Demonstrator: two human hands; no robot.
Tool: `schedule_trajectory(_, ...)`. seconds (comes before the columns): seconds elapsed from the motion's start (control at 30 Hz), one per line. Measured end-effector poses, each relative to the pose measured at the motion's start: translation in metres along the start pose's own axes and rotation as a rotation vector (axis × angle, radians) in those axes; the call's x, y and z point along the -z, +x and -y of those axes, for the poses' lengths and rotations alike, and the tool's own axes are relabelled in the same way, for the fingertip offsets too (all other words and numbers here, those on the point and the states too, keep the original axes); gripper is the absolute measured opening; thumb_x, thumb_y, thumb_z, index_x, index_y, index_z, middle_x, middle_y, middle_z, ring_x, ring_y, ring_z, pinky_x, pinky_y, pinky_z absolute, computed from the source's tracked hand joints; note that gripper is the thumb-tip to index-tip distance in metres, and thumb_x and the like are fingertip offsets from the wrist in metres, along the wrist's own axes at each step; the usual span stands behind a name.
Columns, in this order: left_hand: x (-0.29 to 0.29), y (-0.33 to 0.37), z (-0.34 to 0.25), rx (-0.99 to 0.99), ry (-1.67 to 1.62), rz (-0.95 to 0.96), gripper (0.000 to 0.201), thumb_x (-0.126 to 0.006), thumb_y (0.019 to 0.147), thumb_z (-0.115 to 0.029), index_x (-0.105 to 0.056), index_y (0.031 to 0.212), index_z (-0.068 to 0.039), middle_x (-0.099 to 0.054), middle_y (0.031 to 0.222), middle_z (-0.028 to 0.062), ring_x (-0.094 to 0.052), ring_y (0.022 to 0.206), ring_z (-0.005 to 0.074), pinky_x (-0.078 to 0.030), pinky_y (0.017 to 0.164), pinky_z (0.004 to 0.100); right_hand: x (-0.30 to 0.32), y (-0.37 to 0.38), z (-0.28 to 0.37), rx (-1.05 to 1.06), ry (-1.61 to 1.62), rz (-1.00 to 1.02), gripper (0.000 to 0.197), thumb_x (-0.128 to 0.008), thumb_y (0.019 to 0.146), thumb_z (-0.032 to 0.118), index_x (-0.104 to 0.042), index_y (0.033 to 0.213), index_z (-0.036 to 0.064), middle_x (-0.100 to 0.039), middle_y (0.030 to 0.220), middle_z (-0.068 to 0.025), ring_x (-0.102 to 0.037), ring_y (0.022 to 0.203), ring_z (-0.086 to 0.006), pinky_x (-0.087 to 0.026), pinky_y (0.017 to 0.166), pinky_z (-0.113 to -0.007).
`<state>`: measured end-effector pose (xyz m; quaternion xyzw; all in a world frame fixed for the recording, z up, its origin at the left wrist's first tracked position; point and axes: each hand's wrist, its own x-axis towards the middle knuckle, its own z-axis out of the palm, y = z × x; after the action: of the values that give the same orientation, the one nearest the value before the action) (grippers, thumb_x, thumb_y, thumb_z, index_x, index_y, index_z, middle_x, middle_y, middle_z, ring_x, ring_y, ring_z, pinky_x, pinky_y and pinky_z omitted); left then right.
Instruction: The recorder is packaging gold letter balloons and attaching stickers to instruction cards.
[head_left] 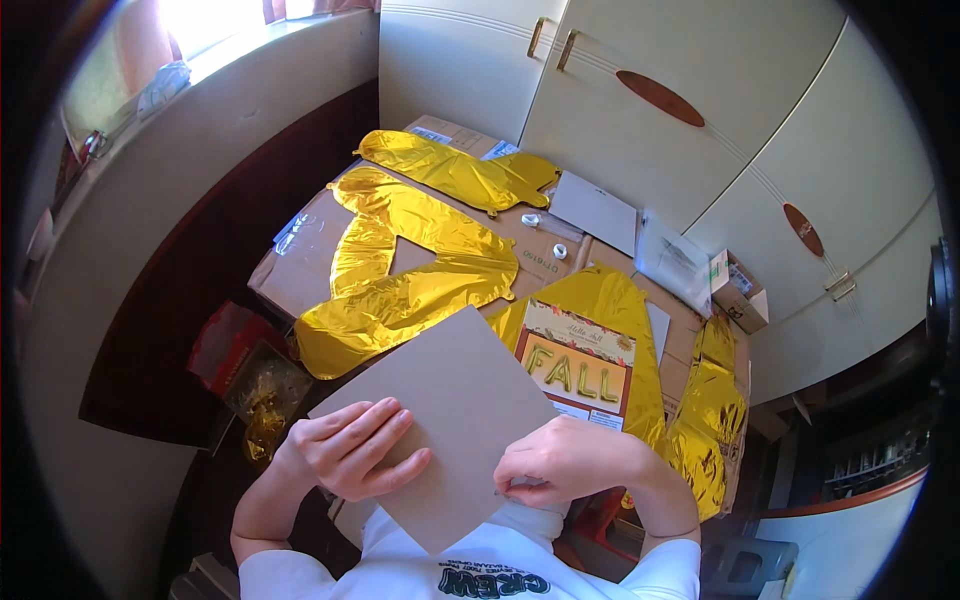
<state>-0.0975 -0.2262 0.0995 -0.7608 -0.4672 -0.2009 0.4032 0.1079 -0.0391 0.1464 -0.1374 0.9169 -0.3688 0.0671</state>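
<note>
Grey square cardboard panel (470,410): aslant before white printed shirt (400,560).
Left hand (348,452): spread open across panel's left side.
Right hand (560,462): curled, apparently pinching right edge.
Handling: probably light, stiff, creasable; best taken by opposite edges.

Daylight burns out your window (215,25) and glints off the foil (395,315); your card (455,420) looks softly lit. Fisheye curves the wall (235,130), and black shadow swallows your corners.

A room in a home, shown by cream cupboard doors (640,145) and a pink-curtained window (212,24)
</note>
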Motion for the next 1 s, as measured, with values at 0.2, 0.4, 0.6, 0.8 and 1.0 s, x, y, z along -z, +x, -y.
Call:
schedule_trajectory(0.2,-0.001,-0.003,-0.001,-0.012,0.012,-0.004,0.021,-0.058,0.081,-0.018,-0.063,0.099,-0.028,-0.066,0.092,0.0052,-0.066,0.086,0.0181,-0.053,0.077,0.0256,-0.004,-0.001,0.002,-0.034,-0.077,-0.027,0.006,-0.058,0.073,0.011,-0.057,0.076,0.0065,-0.061,0.070,-0.0064,-0.061,0.066,-0.0241,-0.050,0.059,-0.033)
schedule_trajectory(0.4,0.002,-0.004,-0.003,0.011,0.052,-0.002,0.019,-0.059,0.082,-0.018,-0.063,0.099,-0.028,-0.066,0.091,0.0054,-0.066,0.085,0.0182,-0.052,0.077,0.0247,-0.015,-0.004,0.006,-0.055,-0.161,-0.178,0.007,-0.060,0.070,0.009,-0.057,0.076,0.0065,-0.058,0.066,-0.0054,-0.059,0.059,-0.0216,-0.048,0.053,-0.030)
schedule_trajectory(0.6,0.003,-0.005,-0.004,0.034,0.130,-0.018,0.017,-0.060,0.083,-0.021,-0.062,0.097,-0.028,-0.067,0.088,0.0053,-0.066,0.085,0.0180,-0.051,0.076,0.0239,-0.031,-0.009,0.016,-0.245,-0.078,-0.416,0.008,-0.061,0.071,0.010,-0.056,0.076,0.0056,-0.056,0.060,-0.0063,-0.058,0.051,-0.0202,-0.047,0.049,-0.029)
schedule_trajectory(0.8,0.003,-0.012,-0.001,0.128,0.109,-0.001,0.017,-0.063,0.077,-0.017,-0.062,0.092,-0.027,-0.066,0.087,0.0078,-0.066,0.081,0.0202,-0.052,0.074,0.0258,-0.031,-0.018,0.009,-0.415,0.223,-0.642,0.009,-0.062,0.072,0.010,-0.055,0.074,0.0047,-0.052,0.057,0.0006,-0.045,0.043,-0.0082,-0.036,0.041,-0.024)
schedule_trajectory(1.0,0.024,-0.058,0.012,0.496,0.189,-0.005,0.016,-0.066,0.070,-0.011,-0.066,0.085,-0.014,-0.066,0.088,0.0133,-0.066,0.080,0.0263,-0.053,0.069,0.0323,-0.101,-0.019,-0.039,-0.280,1.586,-0.628,0.013,-0.057,0.074,0.011,-0.045,0.072,0.0078,-0.050,0.068,-0.0077,-0.037,0.049,-0.0097,-0.026,0.039,-0.021)
